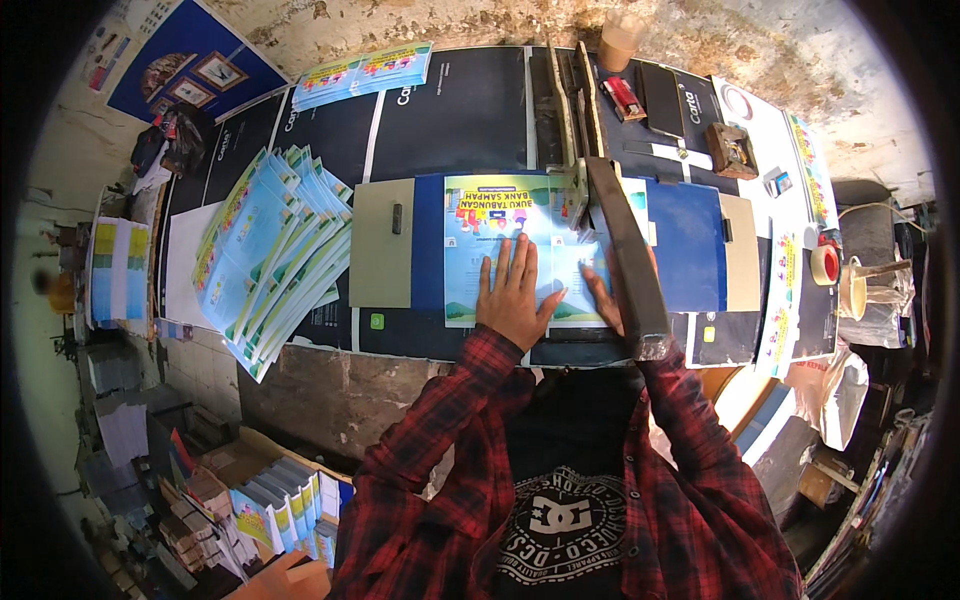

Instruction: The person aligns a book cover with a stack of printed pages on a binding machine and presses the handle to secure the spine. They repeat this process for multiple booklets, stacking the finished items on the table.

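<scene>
My left hand (512, 302) lies flat with fingers spread on a blue-green printed booklet sheet (467, 270). The sheet rests open on a blue board (428, 245) with its printed title upside down to me. My right hand (606, 300) is on the sheet's right part, under the long dark arm (628, 270) of a long-reach stapler. That arm hides most of the right hand; its thumb shows stretched out on one side and a fingertip on the other. A metal stapler head (581, 195) stands over the sheet near its fold.
Fanned printed sheets (275, 255) lie at the left of the black-covered table (455, 110). Another stack (362, 75) sits at the back. At the right are a red box (623, 98), a dark notebook (661, 100), a wooden block (732, 150) and a tape roll (825, 264).
</scene>
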### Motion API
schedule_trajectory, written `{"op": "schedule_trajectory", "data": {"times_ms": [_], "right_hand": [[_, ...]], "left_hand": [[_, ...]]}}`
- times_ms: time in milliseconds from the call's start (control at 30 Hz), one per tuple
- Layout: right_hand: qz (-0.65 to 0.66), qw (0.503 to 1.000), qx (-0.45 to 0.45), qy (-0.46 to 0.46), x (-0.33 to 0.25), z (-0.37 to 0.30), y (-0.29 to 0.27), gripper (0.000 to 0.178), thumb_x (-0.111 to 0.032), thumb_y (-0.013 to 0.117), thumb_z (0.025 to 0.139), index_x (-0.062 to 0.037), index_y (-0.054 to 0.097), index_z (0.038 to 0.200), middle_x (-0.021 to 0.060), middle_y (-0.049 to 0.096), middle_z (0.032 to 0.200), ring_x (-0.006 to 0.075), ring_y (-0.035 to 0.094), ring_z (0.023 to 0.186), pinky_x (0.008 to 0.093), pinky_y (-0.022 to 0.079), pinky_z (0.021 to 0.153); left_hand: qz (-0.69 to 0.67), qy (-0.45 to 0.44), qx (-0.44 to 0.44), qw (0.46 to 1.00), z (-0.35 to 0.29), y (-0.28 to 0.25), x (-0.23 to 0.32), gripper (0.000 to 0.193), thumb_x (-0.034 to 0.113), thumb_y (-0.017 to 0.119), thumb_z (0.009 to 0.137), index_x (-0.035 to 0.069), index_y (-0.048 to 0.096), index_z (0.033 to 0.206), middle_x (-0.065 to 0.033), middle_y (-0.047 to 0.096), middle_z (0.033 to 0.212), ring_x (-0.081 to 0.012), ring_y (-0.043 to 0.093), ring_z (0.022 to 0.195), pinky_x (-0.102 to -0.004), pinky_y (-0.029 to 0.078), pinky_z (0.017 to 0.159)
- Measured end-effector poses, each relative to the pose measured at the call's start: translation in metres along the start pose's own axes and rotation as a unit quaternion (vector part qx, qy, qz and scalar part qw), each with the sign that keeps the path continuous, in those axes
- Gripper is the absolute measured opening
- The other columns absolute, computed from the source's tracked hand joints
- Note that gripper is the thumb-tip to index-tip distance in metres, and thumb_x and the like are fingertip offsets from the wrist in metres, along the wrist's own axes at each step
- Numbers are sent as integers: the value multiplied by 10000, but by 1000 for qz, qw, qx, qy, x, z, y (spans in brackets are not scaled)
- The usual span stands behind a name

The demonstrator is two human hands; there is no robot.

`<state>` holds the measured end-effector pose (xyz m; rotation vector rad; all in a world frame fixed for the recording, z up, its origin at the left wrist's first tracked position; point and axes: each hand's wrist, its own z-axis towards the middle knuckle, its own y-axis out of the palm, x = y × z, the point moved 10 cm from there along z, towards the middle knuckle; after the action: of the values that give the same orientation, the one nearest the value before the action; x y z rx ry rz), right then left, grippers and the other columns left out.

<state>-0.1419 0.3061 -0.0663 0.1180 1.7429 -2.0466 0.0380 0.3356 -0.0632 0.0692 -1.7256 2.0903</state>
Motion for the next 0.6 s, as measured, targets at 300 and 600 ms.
{"op": "schedule_trajectory", "data": {"times_ms": [300, 600], "right_hand": [[138, 985, 98, -39, -148, 85, -226, 614, -376, 586, 969, 36, 462, 1407, 279, 511, 1392, 389, 463, 1338, 422, 334, 1125], [-94, 995, -1, -33, -126, 4, -66, 830, -400, 676, 865, -41, 316, 1522, 219, 296, 1569, 423, 230, 1469, 604, 237, 1136]], "left_hand": [[-11, -14, 14, 1000, -1, 2, -3, 773, 541, 526, 936, -2, 399, 1471, -138, 322, 1585, -329, 298, 1461, -526, 204, 1173], [-19, -32, -29, 999, 2, -1, 2, 795, 526, 561, 910, 32, 365, 1502, -119, 295, 1602, -286, 241, 1492, -515, 158, 1192]]}}
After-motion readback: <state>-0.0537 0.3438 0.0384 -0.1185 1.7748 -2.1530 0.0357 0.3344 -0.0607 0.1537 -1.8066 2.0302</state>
